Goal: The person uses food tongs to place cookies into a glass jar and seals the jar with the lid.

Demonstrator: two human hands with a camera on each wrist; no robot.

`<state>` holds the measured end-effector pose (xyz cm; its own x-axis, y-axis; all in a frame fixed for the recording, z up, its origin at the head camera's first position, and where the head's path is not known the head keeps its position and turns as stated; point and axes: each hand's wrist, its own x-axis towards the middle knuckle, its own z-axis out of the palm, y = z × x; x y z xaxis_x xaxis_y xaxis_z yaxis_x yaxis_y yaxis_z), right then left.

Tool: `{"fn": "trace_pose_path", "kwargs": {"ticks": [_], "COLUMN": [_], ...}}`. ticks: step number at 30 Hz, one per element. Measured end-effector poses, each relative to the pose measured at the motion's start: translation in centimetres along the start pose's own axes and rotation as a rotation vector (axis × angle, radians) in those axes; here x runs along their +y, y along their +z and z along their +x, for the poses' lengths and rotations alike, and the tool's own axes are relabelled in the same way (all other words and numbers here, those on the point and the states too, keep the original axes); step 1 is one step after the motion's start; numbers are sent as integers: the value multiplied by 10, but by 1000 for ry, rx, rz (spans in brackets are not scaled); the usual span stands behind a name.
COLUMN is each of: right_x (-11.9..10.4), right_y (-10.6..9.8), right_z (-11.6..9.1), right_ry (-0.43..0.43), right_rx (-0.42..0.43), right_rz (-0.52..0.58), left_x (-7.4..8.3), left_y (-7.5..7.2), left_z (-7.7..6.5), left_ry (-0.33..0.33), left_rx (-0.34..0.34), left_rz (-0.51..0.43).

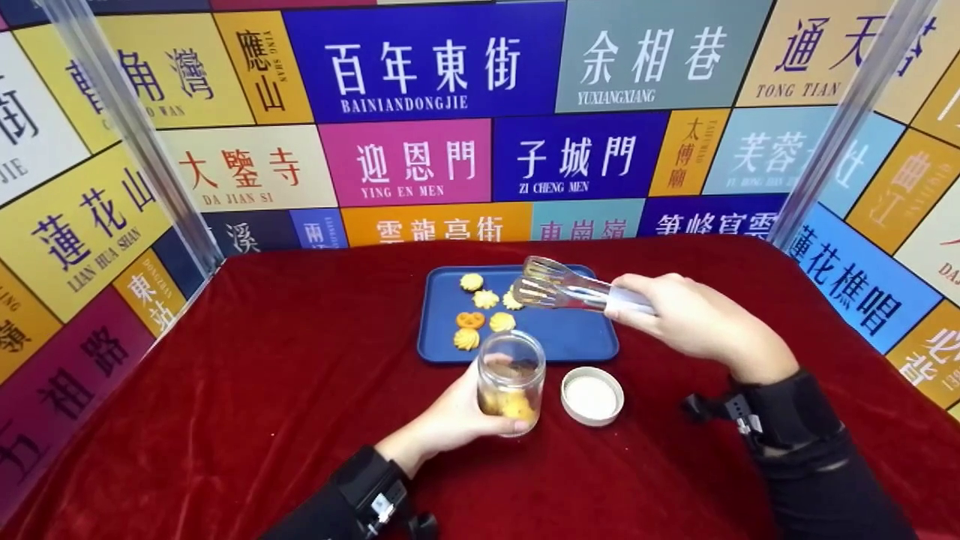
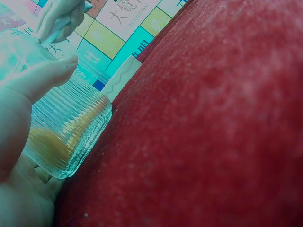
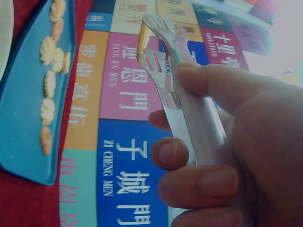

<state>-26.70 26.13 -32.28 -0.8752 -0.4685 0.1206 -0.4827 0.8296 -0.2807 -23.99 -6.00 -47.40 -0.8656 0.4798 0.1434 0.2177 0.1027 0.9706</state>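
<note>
My left hand [image 1: 450, 412] grips a clear glass jar [image 1: 511, 367] around its side, with the thumb across the front. Several yellow cookies [image 1: 516, 407] lie in the bottom of the jar, and its mouth is uncovered. In the left wrist view the ribbed jar wall [image 2: 83, 113] stands close over the red cloth. My right hand [image 1: 690, 319] holds metal serving tongs [image 1: 559, 286] by their pale handles, raised over the tray. Between the slotted tong heads, the right wrist view shows a cookie with a browned edge [image 3: 141, 39].
A blue tray [image 1: 581, 341] carries several piped cookies [image 1: 485, 299] and a pretzel-shaped one [image 1: 470, 320] on its left half. Just right of the jar lies a round pale lid [image 1: 592, 397]. Red cloth [image 1: 300, 390] covers the table, and panels of lettered signs [image 1: 420, 67] enclose it.
</note>
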Motion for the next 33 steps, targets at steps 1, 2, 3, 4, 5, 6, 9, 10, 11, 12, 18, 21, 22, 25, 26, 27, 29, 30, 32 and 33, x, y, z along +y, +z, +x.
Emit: {"fn": "trace_pose_path", "kwargs": {"ticks": [1,2,3,4,5,6,9,10,11,12,18,21,22,25,26,27,29,30,32,33], "right_x": [-2,-4,-7,-9,-11,-13,-19,-21,-23,-25,-31,-31,-31,-30,-30,-30,-30,-30,-30,-31], "right_y": [-2,-4,-5,-7,-9,-11,-15,-16,-18,-19,-22,-22,-22,-22,-22,-23,-23,-23,-24,-23], "right_z": [-2,-3,-5,-7,-8,-10,-14,-15,-17,-18,-22,-23,-23,-23,-23,-23,-23,-23,-23,-23], "right_ry": [-6,-12,-18,-28,-38,-48,-74,-82,-89,-94,-123,-146,-154,-181,-187,-191,-209,-211,-220,-224], "right_rx": [2,4,8,11,13,15,11,6,-1,-8,-65,-92,-99,-120,-127,-133,-146,-154,-164,-170], "right_rz": [4,4,5,6,9,10,25,28,32,36,88,116,122,139,143,148,155,159,156,156], "left_x": [0,0,-1,-1,-1,-1,-2,-2,-2,-2,-2,-2,-2,-1,-1,-1,-1,-1,-1,-1], "left_y": [0,0,0,0,0,0,-1,-1,-1,-1,0,0,0,0,0,0,0,0,-1,-1], "left_z": [0,0,0,1,1,1,1,1,1,1,1,1,2,2,2,1,1,1,1,0], "left_ry": [1,3,6,9,11,12,16,17,17,18,17,19,20,17,15,11,6,6,4,4], "left_rx": [0,-1,-1,-1,-1,-1,-4,-6,-7,-8,-7,-12,-15,-17,-18,-18,-16,-15,-14,-12], "left_rz": [4,8,11,17,22,28,28,24,22,20,11,1,-4,-6,-5,-5,-2,0,8,11]}}
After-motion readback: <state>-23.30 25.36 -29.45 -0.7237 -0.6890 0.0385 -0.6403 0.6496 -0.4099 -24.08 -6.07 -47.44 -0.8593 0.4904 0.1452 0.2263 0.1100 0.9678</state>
